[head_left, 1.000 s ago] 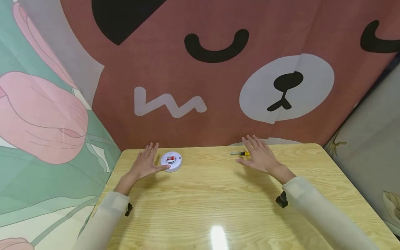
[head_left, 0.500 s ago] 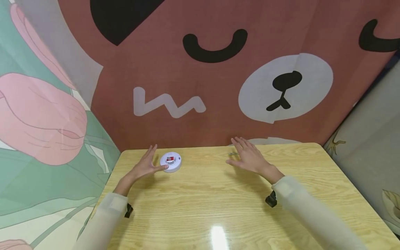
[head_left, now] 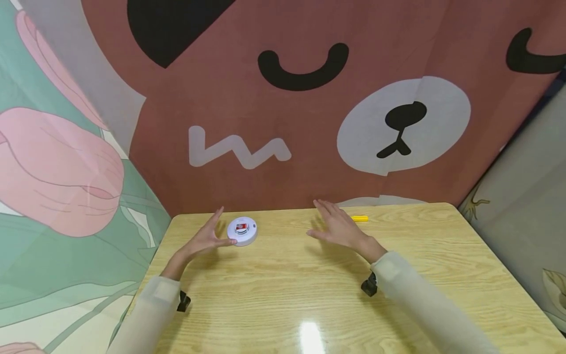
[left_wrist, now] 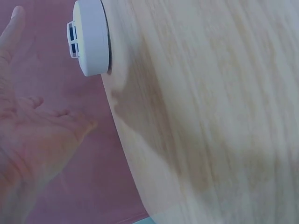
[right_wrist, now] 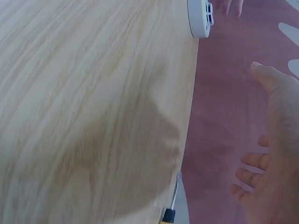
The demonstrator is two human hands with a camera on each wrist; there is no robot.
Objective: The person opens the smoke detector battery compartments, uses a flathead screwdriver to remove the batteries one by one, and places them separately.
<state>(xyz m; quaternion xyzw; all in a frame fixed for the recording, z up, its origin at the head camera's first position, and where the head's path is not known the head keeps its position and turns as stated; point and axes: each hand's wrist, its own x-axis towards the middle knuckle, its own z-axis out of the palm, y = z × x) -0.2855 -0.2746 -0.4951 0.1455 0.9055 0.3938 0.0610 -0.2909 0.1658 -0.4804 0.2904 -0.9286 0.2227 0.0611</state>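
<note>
A round white smoke detector with a red label lies near the table's back edge; the left wrist view shows its raised vent. My left hand hovers at its left side with thumb and fingers spread, the thumb overlapping the rim in the head view. Over the table, between the detector and a screwdriver, is my right hand, fingers extended and nothing held. Only the yellow handle of the screwdriver shows past that hand; its metal shaft appears in the right wrist view.
The light wooden table ends at a wall hanging with a bear's face. Patterned cloths hang at the left and right sides. Both wrists carry small black cameras.
My right hand has moved left, passing over the screwdriver toward the detector, so the yellow handle now shows on its right. The left hand has barely shifted, and the detector lies where it was.
</note>
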